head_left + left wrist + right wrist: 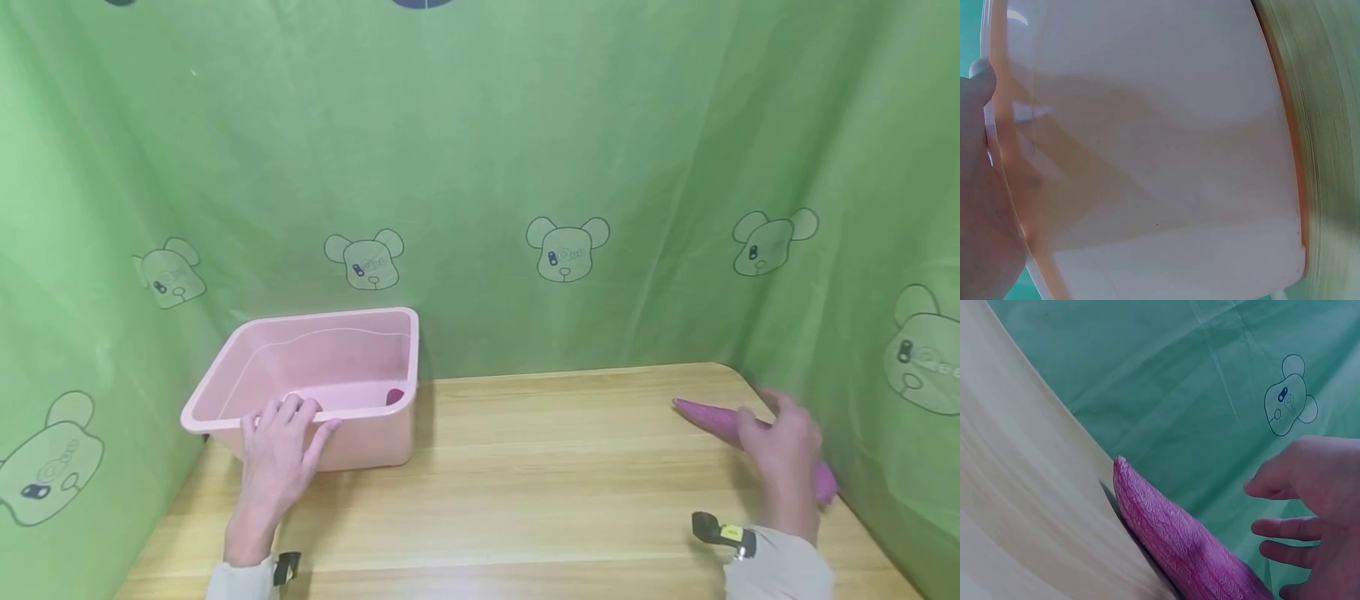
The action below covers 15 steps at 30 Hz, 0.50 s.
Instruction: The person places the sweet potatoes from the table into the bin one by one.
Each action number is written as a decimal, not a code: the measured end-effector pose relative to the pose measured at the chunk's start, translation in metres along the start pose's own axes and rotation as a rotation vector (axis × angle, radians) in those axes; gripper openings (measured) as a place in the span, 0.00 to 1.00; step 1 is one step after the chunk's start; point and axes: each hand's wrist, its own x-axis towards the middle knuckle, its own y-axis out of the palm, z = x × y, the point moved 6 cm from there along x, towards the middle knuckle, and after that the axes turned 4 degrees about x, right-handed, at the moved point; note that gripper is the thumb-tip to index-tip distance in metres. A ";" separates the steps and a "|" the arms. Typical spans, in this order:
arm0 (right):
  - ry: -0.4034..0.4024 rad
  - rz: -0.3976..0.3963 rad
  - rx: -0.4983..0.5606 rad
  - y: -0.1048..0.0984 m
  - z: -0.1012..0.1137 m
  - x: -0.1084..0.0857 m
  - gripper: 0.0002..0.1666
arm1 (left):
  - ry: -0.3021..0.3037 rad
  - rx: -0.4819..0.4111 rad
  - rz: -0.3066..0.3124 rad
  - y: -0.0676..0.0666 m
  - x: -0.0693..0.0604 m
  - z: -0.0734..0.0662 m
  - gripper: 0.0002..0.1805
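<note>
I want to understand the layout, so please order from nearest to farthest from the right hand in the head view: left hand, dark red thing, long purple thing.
1. Long purple thing: beside the right hand.
2. Dark red thing: inside the pink bin, right side.
3. Left hand: on the bin's near rim.

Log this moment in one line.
left hand: holds pink tub at near rim | right hand: at long purple object on table | dark magenta item: inside tub
</note>
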 end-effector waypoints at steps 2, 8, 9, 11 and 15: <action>0.011 0.006 -0.019 0.000 -0.004 0.001 0.40 | -0.003 0.001 0.004 0.000 0.000 0.000 0.14; 0.026 0.006 -0.085 -0.002 -0.011 0.000 0.41 | -0.011 0.003 0.009 0.001 -0.001 0.001 0.14; 0.031 0.006 -0.097 -0.002 -0.012 0.000 0.41 | -0.010 0.004 0.007 0.001 -0.001 0.001 0.14; 0.068 0.018 -0.121 -0.002 -0.014 -0.001 0.43 | -0.008 0.002 0.004 0.001 -0.001 0.000 0.14; 0.150 0.051 -0.165 -0.003 -0.020 -0.002 0.45 | -0.003 -0.005 0.002 0.000 0.000 0.000 0.13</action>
